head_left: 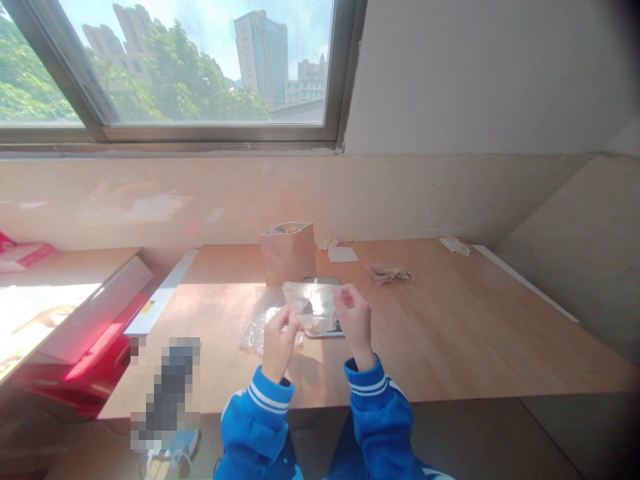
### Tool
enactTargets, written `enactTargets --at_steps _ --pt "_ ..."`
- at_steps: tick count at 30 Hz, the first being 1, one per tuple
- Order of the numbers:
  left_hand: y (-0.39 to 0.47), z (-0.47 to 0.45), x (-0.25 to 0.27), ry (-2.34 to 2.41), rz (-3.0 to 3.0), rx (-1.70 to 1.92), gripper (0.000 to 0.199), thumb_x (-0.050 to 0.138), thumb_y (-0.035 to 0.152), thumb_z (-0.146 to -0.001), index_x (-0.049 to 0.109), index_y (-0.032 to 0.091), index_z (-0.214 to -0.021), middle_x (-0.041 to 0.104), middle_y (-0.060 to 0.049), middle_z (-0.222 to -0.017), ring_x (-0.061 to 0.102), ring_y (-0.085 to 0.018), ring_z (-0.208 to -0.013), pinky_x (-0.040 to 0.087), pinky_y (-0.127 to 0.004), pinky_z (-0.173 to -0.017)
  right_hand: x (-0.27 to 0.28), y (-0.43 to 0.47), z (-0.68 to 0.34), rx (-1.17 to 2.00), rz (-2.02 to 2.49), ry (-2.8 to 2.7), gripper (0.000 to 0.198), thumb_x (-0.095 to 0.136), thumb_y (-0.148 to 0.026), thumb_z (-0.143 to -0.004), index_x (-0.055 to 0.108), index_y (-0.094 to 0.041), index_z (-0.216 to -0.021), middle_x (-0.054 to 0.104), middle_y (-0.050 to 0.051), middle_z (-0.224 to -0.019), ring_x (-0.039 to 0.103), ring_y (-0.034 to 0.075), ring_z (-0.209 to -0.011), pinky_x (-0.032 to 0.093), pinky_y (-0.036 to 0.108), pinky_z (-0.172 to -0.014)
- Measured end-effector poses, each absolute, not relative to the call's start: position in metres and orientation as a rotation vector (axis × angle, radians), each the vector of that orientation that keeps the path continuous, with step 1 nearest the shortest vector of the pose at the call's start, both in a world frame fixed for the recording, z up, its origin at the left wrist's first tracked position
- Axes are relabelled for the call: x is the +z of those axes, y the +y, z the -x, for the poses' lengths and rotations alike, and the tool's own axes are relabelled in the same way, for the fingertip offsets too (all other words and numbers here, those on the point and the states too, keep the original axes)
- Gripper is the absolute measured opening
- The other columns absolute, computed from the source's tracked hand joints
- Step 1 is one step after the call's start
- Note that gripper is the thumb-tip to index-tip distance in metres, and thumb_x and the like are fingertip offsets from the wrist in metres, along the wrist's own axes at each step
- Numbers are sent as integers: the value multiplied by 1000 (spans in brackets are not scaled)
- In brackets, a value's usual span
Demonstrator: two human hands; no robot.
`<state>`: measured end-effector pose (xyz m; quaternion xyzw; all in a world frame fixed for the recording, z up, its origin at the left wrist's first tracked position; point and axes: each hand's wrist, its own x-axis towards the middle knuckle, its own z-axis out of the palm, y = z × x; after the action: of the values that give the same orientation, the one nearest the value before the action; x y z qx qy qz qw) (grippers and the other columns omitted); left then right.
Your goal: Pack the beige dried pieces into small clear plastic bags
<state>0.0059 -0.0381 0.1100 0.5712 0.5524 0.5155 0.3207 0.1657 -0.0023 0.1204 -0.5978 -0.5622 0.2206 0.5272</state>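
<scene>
Both my hands hold a small clear plastic bag [313,301] up over the wooden table [450,327]. My left hand [279,341] pinches its lower left edge and my right hand [354,319] pinches its upper right edge. Something pale sits inside the bag near its bottom. Under the bag lies a small flat grey scale [325,327]. A crumpled clear plastic wrap [257,327] lies just left of my left hand. An open brown paper pouch [289,252] stands upright behind the bag.
A clear bag with brownish contents [389,273] lies at the right rear, a white card [343,254] and crumpled paper [455,245] near the wall. A red box [80,373] and white board sit to the left. A blurred dark object [167,393] stands at the front left.
</scene>
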Motion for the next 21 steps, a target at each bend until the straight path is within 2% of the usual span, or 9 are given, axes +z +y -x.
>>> enactTargets --at_steps 4,8,11,14,17,21 --pt "-37 4 104 1468 -1494 1349 38 50 44 -87 47 21 -57 52 1 -57 50 -15 -61 39 -26 -64 122 -2 -182 625 1277 -1200 29 54 -48 -88 60 -21 -81 70 7 -81 67 22 -73 54 33 -67" --pt "-31 4 94 1361 -1308 1474 44 42 53 -91 50 21 -62 56 -1 -64 55 -17 -69 43 -28 -70 134 -10 -170 804 1131 -1144 34 52 -54 -90 56 -22 -81 72 8 -90 65 18 -62 55 31 -59" --pt "-27 1 80 1304 -1066 1540 47 39 59 -92 60 19 -77 65 -3 -78 60 -17 -77 47 -30 -74 136 -11 -156 883 1108 -1093 37 51 -58 -89 54 -22 -82 73 8 -88 64 16 -56 54 30 -54" --pt "-21 -4 63 1180 -759 1522 47 52 62 -85 64 18 -97 70 -7 -92 65 -19 -82 52 -32 -75 129 -8 -142 1006 1099 -1031 39 52 -61 -87 52 -22 -83 73 7 -84 64 17 -53 52 28 -48" --pt "-13 -9 47 957 -520 1468 49 57 61 -81 64 18 -104 72 -9 -96 68 -21 -81 55 -33 -71 117 -6 -128 1092 1068 -1024 38 54 -61 -85 51 -24 -83 72 4 -77 63 17 -50 51 29 -45" --pt "-3 -14 30 824 -451 1415 56 53 66 -82 65 15 -102 71 -10 -83 67 -19 -68 54 -31 -59 104 -3 -118 1138 1071 -1065 35 54 -59 -85 51 -25 -83 70 2 -72 61 17 -47 53 31 -47"
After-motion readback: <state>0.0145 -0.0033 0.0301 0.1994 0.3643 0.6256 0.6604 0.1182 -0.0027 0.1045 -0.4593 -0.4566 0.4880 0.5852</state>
